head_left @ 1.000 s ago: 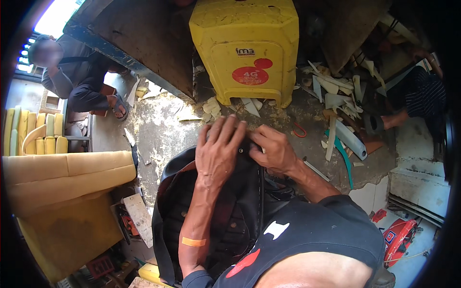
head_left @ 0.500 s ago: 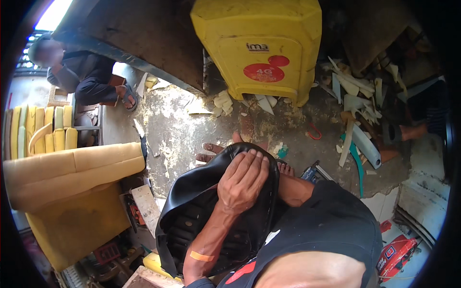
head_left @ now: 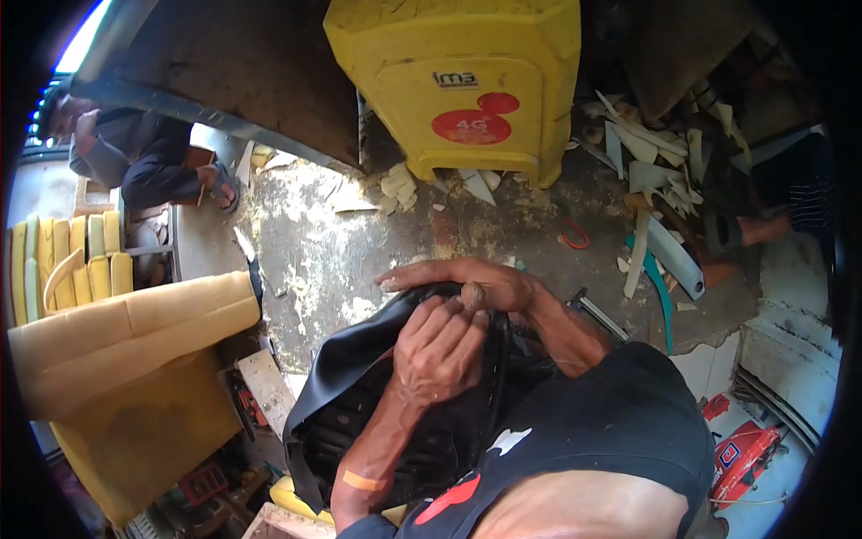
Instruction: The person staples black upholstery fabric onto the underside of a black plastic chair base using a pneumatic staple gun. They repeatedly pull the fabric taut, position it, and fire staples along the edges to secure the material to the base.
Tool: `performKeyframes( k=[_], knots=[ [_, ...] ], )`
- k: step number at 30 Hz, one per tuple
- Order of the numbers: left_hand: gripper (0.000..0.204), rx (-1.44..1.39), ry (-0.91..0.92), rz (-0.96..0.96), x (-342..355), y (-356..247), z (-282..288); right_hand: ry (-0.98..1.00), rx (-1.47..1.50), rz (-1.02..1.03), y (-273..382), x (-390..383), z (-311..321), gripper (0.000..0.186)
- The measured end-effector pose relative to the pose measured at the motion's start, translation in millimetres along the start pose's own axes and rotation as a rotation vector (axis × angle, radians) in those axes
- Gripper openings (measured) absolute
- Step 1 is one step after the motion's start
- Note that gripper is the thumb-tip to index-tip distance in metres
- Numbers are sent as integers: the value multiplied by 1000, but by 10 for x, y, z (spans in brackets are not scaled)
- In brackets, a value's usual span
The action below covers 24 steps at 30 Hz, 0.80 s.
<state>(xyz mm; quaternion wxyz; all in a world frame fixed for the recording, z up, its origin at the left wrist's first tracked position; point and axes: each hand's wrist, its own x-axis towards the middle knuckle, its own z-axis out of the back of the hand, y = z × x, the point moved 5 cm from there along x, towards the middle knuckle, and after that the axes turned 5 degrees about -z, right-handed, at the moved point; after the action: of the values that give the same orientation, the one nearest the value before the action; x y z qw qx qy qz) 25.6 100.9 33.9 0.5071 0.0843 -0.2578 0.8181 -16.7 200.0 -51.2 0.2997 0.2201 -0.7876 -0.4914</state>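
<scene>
A black motorcycle seat (head_left: pixel 409 449), its ribbed underside facing up, leans against my body with a loose black vinyl cover (head_left: pixel 346 346) around it. My left hand (head_left: pixel 440 346), with a bandage strip on its forearm, curls its fingers over the cover's far edge and grips it. Across that same edge lies my right hand (head_left: pixel 498 286). Its fingers stretch along the outer side of the cover, and the thumb presses on the rim beside my left fingers. What lies under the left fingertips is hidden.
Ahead stands a yellow plastic stool (head_left: pixel 467 90). Foam scraps (head_left: pixel 664 171) and a teal strip (head_left: pixel 660 292) litter the floor at right. On the left are a tan padded seat (head_left: pixel 135 328) and stacked yellow foam pieces (head_left: pixel 81 260). Another person (head_left: pixel 144 144) sits at far left.
My right hand has come up from beneath the seat's far end onto the cover's edge. My left fingers have curled tighter there. The view has shifted slightly.
</scene>
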Motion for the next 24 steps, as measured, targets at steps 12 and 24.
performKeyframes(
  k=[12, 24],
  knots=[
    [46, 163, 286, 107, -215, -123, -127, 161, 241, -26, -223, 292, 79, 100],
    [48, -134, 423, -139, -566, -347, -282, -281, -65, -212, -415, -726, -412, 100]
  ],
)
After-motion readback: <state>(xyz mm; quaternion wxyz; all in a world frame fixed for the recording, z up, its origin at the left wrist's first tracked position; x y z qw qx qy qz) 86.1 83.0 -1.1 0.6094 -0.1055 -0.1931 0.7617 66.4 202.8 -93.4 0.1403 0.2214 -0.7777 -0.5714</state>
